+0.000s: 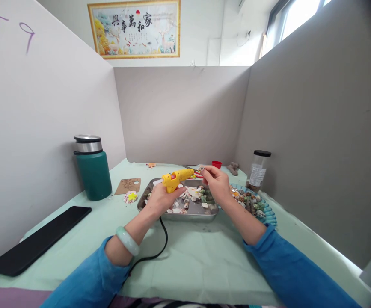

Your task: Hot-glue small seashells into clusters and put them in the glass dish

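Note:
My left hand (163, 197) is wrapped round the handle of a yellow hot glue gun (176, 179), its nozzle pointing right. A black cord (164, 244) runs down from the gun towards me. Just right of the nozzle, my right hand (216, 185) pinches a small speckled seashell (201, 168) between thumb and fingertips. Both hands are above a metal tray (185, 217) with white shells, reddish pieces and green bits in it. A blue scalloped plate (271, 217) heaped with small shells sits beside my right forearm, partly hidden by it.
At left stand a green flask (93, 171) and a long black flat object (40, 239). A brown board (128, 186) and a shell-like disc with a yellow star (130, 196) lie near the tray. Behind are a red cup (216, 164) and scissors (198, 173); a black-lidded jar (258, 171) stands right.

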Demonstrator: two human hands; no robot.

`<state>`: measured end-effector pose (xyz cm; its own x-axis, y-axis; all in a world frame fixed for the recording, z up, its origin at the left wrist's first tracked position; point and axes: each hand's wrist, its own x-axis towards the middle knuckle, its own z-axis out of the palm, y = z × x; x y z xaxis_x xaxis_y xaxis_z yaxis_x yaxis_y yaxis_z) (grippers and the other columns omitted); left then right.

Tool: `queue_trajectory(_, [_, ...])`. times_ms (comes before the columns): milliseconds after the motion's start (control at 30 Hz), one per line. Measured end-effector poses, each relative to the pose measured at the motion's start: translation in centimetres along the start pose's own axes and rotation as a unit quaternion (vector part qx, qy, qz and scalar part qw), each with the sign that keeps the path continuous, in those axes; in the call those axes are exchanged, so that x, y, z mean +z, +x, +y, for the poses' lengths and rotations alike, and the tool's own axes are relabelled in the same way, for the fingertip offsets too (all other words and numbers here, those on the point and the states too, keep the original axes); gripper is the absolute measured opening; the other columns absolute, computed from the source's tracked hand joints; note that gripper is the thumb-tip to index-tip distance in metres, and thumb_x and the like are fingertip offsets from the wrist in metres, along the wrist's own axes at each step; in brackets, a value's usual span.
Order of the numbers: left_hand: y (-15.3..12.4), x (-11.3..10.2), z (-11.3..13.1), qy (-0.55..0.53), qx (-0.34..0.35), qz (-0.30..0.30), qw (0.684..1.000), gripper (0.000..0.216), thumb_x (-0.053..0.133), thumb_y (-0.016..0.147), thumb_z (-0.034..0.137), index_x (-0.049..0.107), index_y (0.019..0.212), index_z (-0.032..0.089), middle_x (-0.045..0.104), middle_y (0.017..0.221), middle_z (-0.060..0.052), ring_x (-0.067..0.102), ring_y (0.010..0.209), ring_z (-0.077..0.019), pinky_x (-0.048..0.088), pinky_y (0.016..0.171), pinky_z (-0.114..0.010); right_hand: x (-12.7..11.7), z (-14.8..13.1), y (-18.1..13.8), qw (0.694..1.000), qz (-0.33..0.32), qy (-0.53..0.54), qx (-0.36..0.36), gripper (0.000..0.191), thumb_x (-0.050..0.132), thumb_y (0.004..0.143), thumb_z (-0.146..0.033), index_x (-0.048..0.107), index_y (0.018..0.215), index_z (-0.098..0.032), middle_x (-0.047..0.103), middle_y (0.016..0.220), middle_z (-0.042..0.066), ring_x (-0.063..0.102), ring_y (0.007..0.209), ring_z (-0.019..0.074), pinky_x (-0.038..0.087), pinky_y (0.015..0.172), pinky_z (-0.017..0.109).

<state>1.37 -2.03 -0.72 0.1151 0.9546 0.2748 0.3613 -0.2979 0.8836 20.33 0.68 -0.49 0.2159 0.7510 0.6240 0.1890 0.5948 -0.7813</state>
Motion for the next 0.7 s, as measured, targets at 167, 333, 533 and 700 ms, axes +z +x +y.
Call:
queue_trajectory(167, [-0.14, -0.01, 0.44, 0.003, -0.016, 0.011, 1.0, 0.032, 0.065, 0.066, 0.048, 0.053, 0.069, 0.019, 0.044, 0.046, 0.005, 0.044, 0.038, -0.0103, 0.04, 0.039, -0.024, -0.01, 0.22, 0.07, 1.0, 0.001, 0.0, 0.0, 0.023, 0.059, 0.072, -0.039, 0.065, 0.078, -0.018, 0.054, 0.051, -0.003, 0.048, 0.049, 0.0126, 0.036, 0.049, 0.024])
queue_trajectory(333, [-0.12, 0.02, 0.4, 0.009, -0.022, 0.014, 1.0, 0.032, 0.066, 0.065, 0.047, 0.054, 0.069, 0.019, 0.047, 0.051, 0.004, 0.044, 0.037, -0.0096, 0.038, 0.037, -0.023, 0.04, -0.01, 0.02, 1.0, 0.004, 0.007, 0.015, 0.023, 0.059, 0.072, -0.038, 0.066, 0.079, -0.017, 0.052, 0.049, -0.004, 0.046, 0.046, 0.0115, 0.035, 0.047, 0.023])
queue_trajectory(533, [0.0, 0.03, 0.04, 0.014, -0.012, 0.018, 1.0, 0.03, 0.064, 0.066, 0.047, 0.055, 0.067, 0.018, 0.046, 0.048, 0.004, 0.045, 0.038, -0.0101, 0.037, 0.038, -0.022, 0.06, 0.16, -0.01, 1.0, 0.001, 0.015, 0.021, 0.024, 0.06, 0.071, -0.039, 0.066, 0.079, -0.017, 0.051, 0.048, -0.004, 0.047, 0.046, 0.0113, 0.036, 0.045, 0.023])
queue_trajectory(700, [0.03, 0.05, 0.04, 0.046, -0.003, 0.038, 0.998, 0.032, 0.063, 0.066, 0.05, 0.058, 0.068, 0.018, 0.05, 0.051, 0.003, 0.046, 0.04, -0.0104, 0.035, 0.039, -0.022, 0.15, 0.29, -0.01, 1.0, -0.008, 0.022, 0.021, 0.025, 0.06, 0.071, -0.041, 0.066, 0.079, -0.017, 0.051, 0.049, -0.004, 0.046, 0.047, 0.011, 0.036, 0.045, 0.022])
